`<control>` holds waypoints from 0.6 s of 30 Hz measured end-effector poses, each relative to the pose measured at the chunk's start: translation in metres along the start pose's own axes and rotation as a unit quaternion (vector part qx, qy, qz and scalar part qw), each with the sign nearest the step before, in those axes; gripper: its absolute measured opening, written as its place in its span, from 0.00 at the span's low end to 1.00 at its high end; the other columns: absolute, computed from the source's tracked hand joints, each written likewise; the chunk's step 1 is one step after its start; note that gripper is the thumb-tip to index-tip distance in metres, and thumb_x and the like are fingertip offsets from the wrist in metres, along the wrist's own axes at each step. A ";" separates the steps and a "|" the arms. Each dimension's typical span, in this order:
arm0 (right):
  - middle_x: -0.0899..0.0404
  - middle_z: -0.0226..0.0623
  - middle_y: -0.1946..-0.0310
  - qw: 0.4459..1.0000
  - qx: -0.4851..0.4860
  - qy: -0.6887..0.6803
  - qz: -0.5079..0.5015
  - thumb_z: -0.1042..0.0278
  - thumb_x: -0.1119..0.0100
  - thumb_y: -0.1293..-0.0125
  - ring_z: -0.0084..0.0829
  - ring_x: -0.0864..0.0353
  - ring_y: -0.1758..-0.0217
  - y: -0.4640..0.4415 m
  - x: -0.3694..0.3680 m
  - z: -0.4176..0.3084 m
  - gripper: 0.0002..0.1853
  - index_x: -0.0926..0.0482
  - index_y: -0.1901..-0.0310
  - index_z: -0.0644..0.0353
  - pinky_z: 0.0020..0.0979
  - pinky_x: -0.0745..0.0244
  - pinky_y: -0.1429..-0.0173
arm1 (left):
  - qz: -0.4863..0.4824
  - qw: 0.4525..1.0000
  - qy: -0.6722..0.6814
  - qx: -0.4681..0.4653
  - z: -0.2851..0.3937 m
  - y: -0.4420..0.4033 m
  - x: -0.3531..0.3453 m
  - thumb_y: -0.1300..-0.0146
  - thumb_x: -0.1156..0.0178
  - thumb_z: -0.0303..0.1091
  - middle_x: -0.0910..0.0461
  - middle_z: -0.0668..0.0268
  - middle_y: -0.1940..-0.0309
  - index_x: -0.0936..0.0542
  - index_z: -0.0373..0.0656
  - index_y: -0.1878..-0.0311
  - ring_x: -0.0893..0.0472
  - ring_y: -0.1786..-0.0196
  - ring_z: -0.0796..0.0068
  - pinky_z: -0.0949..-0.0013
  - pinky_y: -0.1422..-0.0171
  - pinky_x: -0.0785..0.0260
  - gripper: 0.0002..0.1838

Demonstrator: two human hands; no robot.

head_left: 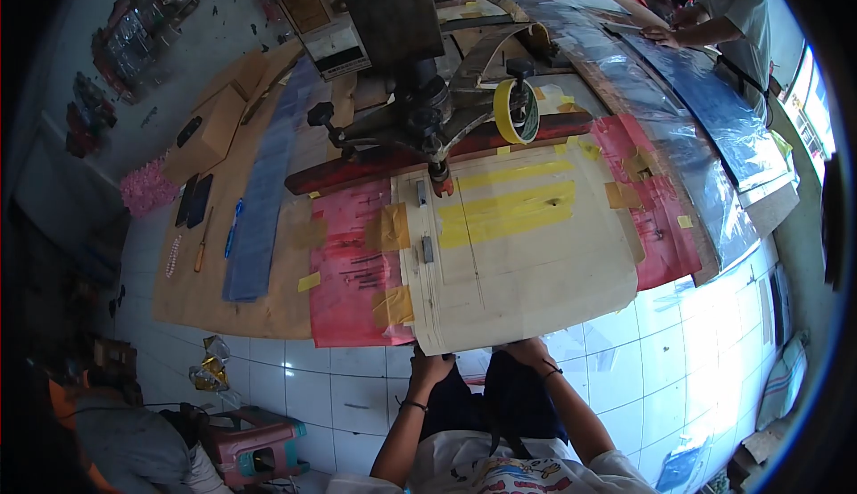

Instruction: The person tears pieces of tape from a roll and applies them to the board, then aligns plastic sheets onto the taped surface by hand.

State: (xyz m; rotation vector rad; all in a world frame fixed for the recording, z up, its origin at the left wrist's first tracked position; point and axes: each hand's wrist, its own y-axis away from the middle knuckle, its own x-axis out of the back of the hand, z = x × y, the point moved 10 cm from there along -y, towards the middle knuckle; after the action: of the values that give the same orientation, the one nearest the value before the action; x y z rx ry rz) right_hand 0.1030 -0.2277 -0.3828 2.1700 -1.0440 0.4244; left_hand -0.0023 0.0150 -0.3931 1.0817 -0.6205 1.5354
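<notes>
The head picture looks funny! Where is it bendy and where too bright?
Head view: the table edge bows, likely from a wide lens; head view: glare whitens the right-hand floor tiles; head view: shiny reflections streak the right-hand blue sheet; head view: the cream sheet escapes that glare.

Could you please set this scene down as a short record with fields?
Left hand: at the near edge of the cream sheet, fingers partly hidden
Right hand: at the same edge, fingers hidden
Cream sheet: bears yellow strips, between two red sheets
Beyond: metal frame, yellow tape roll
Left side: blue pen, blue strip
Upper right: co-worker's hand at a blue sheet
</notes>
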 end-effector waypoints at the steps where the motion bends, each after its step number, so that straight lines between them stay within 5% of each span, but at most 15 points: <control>1: 0.19 0.54 0.40 1.000 -0.004 -0.006 -0.012 0.41 0.32 0.41 0.54 0.20 0.36 -0.001 -0.005 0.006 0.36 0.22 0.35 0.53 0.48 0.23 0.36 | -0.025 0.999 0.006 0.026 -0.003 0.003 -0.002 0.42 0.29 0.48 0.30 0.42 0.34 0.32 0.48 0.27 0.25 0.39 0.33 0.36 0.44 0.23 0.41; 5: 0.15 0.52 0.45 0.997 -0.014 -0.026 0.067 0.39 0.28 0.42 0.50 0.18 0.38 0.009 -0.003 0.021 0.37 0.19 0.39 0.59 0.42 0.23 0.36 | -0.055 0.995 0.037 0.074 -0.013 0.013 -0.005 0.43 0.27 0.50 0.44 0.38 0.25 0.40 0.48 0.23 0.28 0.35 0.31 0.36 0.38 0.26 0.49; 12: 0.17 0.54 0.43 0.993 -0.119 0.009 0.003 0.27 0.32 0.44 0.51 0.18 0.36 0.027 0.003 0.010 0.49 0.25 0.34 0.63 0.43 0.24 0.35 | -0.119 0.984 0.047 0.122 -0.015 0.021 -0.013 0.42 0.28 0.51 0.47 0.39 0.22 0.44 0.50 0.20 0.31 0.30 0.29 0.36 0.34 0.28 0.50; 18: 0.17 0.56 0.42 0.996 -0.091 -0.011 0.020 0.25 0.32 0.47 0.51 0.19 0.36 0.029 0.000 0.013 0.52 0.28 0.33 0.65 0.43 0.24 0.34 | -0.127 0.984 0.055 0.115 -0.013 0.026 -0.013 0.41 0.29 0.54 0.48 0.38 0.21 0.42 0.56 0.20 0.30 0.31 0.29 0.36 0.34 0.28 0.49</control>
State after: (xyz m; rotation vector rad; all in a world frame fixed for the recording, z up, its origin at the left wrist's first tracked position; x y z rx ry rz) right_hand 0.0806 -0.2497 -0.3800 1.9984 -1.0972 0.3106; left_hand -0.0316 0.0130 -0.4062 1.1891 -0.2218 1.4554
